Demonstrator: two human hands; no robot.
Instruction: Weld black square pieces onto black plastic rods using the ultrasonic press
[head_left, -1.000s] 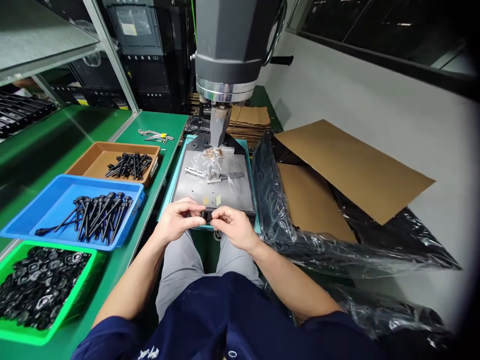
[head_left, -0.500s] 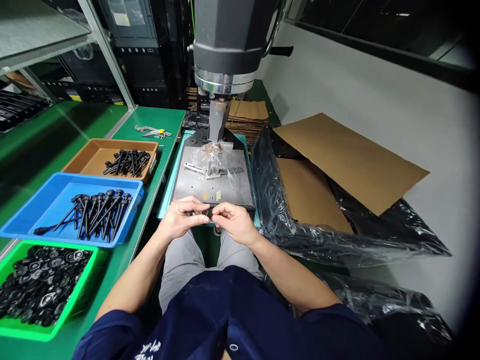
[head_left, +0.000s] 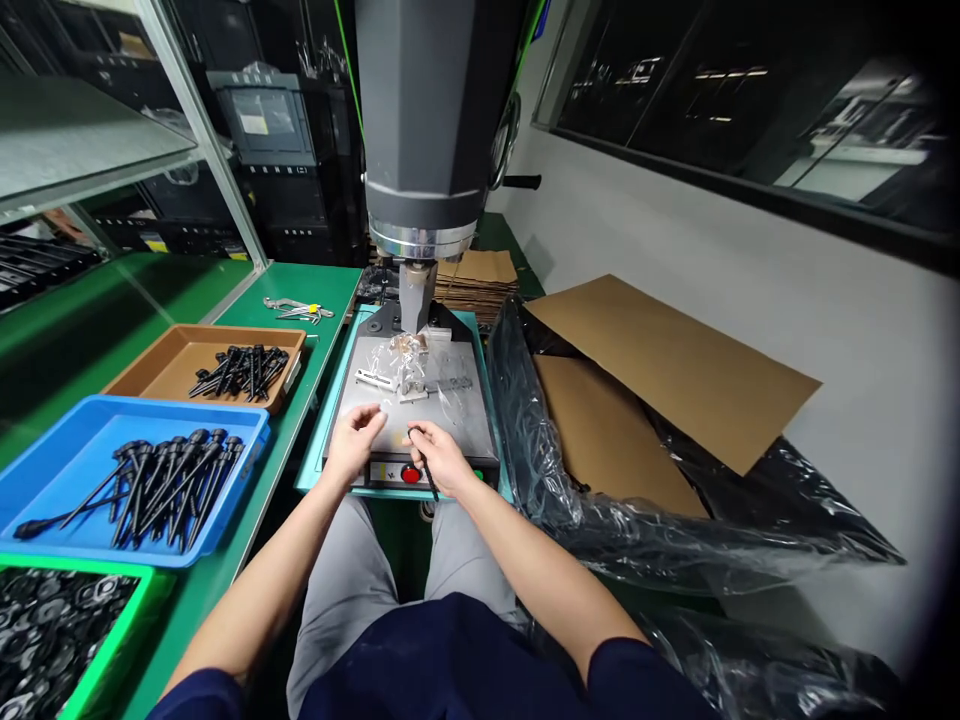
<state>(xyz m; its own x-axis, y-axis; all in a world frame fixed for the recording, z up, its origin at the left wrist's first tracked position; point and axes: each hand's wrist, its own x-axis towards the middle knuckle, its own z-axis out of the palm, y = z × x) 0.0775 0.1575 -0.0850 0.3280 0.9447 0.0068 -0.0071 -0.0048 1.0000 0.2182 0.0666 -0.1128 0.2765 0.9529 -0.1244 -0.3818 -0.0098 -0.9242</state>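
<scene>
My right hand [head_left: 441,458] grips a slim black rod-like part with a round head [head_left: 430,478], its thin end pointing down towards me. The head shows at my fingertips, over the front of the metal work plate [head_left: 457,425]. To the left, my left hand [head_left: 355,447] hovers above the same plate, thumb and fingers a little apart, with nothing clearly held. Just beyond both hands sits a small metal fixture [head_left: 412,388] wrapped in clear plastic film. Over it stands the grey press head [head_left: 417,298].
On my left are a brown tray [head_left: 142,365] and a blue tray [head_left: 52,455] of black rods, and a green tray [head_left: 112,655] of small black parts. Pliers [head_left: 292,306] lie behind. A red button [head_left: 411,474] faces me. Cardboard sheets [head_left: 675,370] and black plastic are at right.
My hands have separated and moved forward over the plate. The black part, previously between both hands' fingers, is now in my right hand alone. The view has tilted up.
</scene>
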